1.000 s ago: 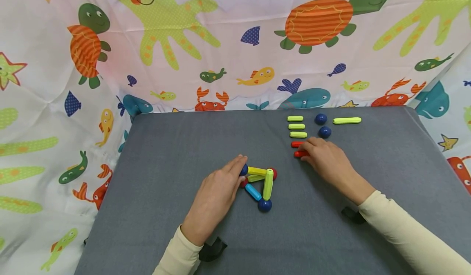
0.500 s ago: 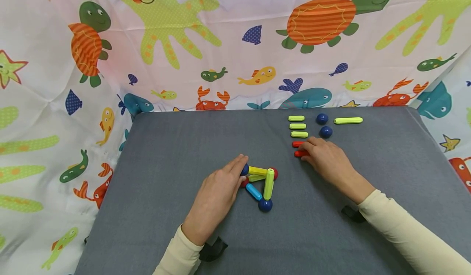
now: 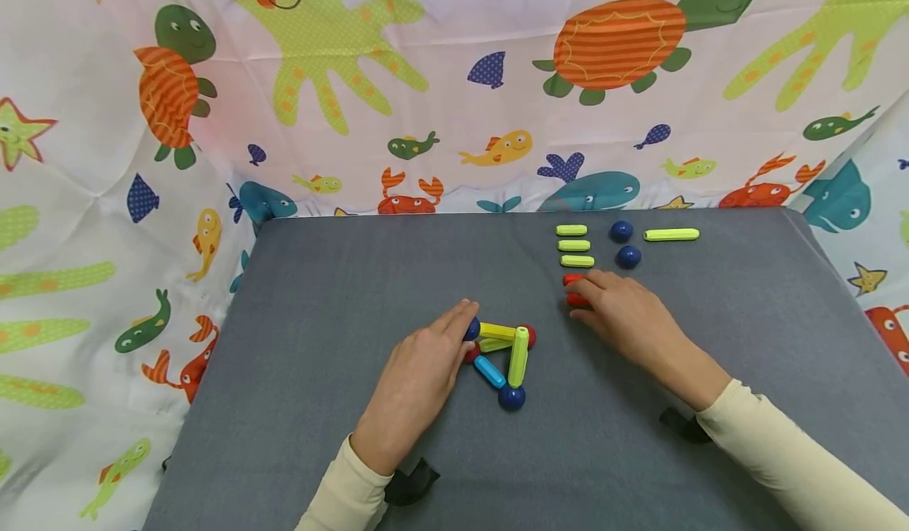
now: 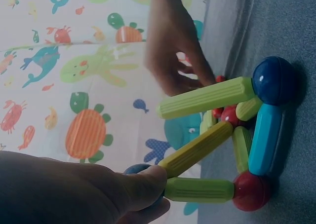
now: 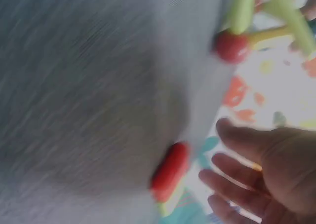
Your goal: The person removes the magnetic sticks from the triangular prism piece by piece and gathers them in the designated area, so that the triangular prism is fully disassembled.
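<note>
- Green, yellow and blue frame [image 3: 495,345] of rods and balls: stands on the grey cloth [image 3: 341,405] near the centre, its upper blue ball [image 3: 472,328] pinched by the left hand [image 3: 419,383].
- Free rod [image 4: 205,98], green: slants up from the lower blue ball [image 4: 274,80]; its far end is apart from the upper ball.
- Left-hand pinch: best light and steady, since a sideways pull would probably strain the joints.
- Right hand [image 3: 630,318]: over the red rods [image 3: 577,300], fingers and thumb parted with nothing seen between them; contact cannot be told.
- Handling: a pinch across one rod's middle, lifted straight up, should disturb its neighbour least.
- Beyond: short green rods [image 3: 573,245] in a column, loose blue balls [image 3: 628,257] and a longer green rod [image 3: 671,234]; behind, a printed curtain [image 3: 440,73].
</note>
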`<action>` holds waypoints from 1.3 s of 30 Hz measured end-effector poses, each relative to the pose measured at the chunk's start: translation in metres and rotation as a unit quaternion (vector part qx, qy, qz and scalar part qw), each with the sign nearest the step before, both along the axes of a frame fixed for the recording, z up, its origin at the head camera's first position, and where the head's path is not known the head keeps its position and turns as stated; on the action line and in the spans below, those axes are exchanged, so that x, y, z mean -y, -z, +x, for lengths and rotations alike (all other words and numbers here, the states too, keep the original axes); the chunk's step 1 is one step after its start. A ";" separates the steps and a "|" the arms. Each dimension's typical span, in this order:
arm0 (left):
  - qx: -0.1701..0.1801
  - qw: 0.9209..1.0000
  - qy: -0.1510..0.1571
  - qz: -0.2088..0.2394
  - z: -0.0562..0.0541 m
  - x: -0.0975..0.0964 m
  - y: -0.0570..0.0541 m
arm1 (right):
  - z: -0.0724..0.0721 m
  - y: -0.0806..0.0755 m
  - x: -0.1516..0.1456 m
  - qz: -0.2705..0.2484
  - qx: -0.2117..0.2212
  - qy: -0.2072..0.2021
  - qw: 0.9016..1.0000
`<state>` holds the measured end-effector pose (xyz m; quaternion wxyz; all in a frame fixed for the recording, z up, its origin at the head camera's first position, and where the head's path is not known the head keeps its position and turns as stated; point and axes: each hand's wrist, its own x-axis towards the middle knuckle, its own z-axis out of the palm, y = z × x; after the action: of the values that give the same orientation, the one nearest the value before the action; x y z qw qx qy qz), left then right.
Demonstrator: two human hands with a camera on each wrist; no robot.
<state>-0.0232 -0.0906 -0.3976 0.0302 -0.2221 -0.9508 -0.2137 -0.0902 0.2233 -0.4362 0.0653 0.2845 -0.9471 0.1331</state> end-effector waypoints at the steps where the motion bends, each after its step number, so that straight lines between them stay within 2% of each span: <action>1: 0.000 1.000 -0.001 0.000 0.000 0.000 0.000 | 0.004 -0.004 0.004 -0.010 0.000 -0.014 1.000; 5: 0.000 1.000 -0.002 -0.003 0.000 0.000 0.001 | 0.019 -0.017 0.021 -0.041 0.008 -0.089 0.995; 9: 0.000 1.000 -0.003 -0.006 0.000 0.000 0.001 | 0.033 -0.026 0.036 -0.055 0.013 -0.167 0.984; 12: 0.001 1.000 -0.004 -0.005 0.000 -0.001 0.000 | 0.042 -0.027 0.045 -0.049 0.013 -0.196 0.979; 18: -0.003 1.000 -0.002 -0.003 0.000 -0.001 0.001 | 0.054 -0.024 0.050 0.004 -0.018 -0.183 0.983; 27: -0.005 1.000 -0.005 0.000 0.001 0.001 0.001 | 0.070 -0.023 0.041 0.028 -0.044 -0.152 0.987; 33: -0.004 1.000 -0.003 0.000 0.003 0.001 0.001 | 0.085 -0.014 0.031 0.041 -0.044 -0.137 0.989; 39: -0.008 1.000 -0.002 0.000 0.002 0.001 0.001 | 0.094 0.001 0.027 0.055 -0.017 -0.121 0.991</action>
<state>-0.0211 -0.0915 -0.3981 0.0385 -0.2218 -0.9511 -0.2114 0.0037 0.1959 -0.4370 0.0489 0.4024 -0.9104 0.0833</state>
